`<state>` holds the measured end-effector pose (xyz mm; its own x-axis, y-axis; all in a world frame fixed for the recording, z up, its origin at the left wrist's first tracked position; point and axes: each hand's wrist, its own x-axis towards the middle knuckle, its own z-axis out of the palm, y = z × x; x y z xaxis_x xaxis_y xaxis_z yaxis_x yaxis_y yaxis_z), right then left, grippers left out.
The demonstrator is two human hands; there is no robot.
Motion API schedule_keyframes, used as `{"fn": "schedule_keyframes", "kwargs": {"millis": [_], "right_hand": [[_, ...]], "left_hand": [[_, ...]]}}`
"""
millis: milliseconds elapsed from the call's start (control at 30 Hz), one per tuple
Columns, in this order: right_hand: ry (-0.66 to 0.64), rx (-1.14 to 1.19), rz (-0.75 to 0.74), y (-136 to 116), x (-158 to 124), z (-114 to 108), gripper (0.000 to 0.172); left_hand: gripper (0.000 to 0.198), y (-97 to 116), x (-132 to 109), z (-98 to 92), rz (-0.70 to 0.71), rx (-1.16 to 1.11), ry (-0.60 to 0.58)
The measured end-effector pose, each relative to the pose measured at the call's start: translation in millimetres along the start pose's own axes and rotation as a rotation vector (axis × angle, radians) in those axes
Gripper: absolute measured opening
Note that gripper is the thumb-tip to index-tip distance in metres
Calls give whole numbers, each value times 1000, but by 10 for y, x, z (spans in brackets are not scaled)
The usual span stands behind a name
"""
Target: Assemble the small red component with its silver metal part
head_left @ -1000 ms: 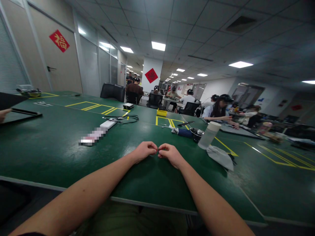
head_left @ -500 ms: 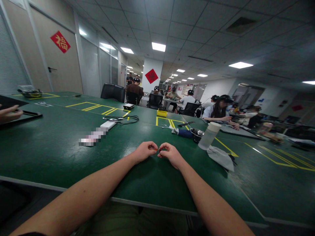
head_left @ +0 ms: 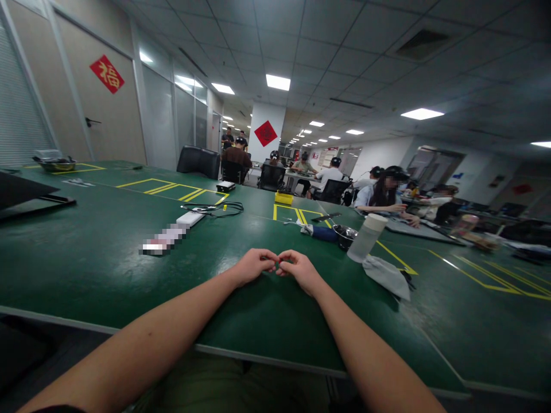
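Just above the green table (head_left: 241, 315), my left hand (head_left: 255, 266) and my right hand (head_left: 298, 271) meet at their fingertips. Both are closed in a pinch. A tiny red piece (head_left: 279, 260) shows at the fingertips of my right hand, too small to name. Whatever my left fingers pinch is hidden behind them. Forearms reach in from both lower corners over the table's near edge.
To the right stand a translucent bottle (head_left: 367, 238), a grey cloth pouch (head_left: 386, 276), a metal bowl (head_left: 344, 236) and a dark blue pouch (head_left: 322, 233). A power strip (head_left: 189, 219) with black cable lies left. Farther back is a yellow box (head_left: 283, 198). People sit beyond.
My fingertips have come together, closing the small gap between the hands. The orange-red bit at my left fingertips no longer shows. Another person's hand at the far left has left view.
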<state>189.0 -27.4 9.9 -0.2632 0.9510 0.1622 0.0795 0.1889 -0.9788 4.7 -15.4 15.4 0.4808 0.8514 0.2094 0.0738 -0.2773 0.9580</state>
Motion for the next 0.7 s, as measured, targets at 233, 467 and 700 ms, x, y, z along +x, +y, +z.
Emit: {"fn": "schedule_keyframes", "kwargs": {"millis": [233, 467, 700], "right_hand": [[55, -70, -28, 34, 14, -39, 19], [98, -21, -32, 114, 60, -68, 20], [89, 83, 9, 99, 42, -38, 27]], "left_hand": [[12, -90, 34, -19, 8, -61, 37], [13, -146, 46, 1, -27, -192, 20], [13, -126, 54, -4, -27, -152, 92]]}}
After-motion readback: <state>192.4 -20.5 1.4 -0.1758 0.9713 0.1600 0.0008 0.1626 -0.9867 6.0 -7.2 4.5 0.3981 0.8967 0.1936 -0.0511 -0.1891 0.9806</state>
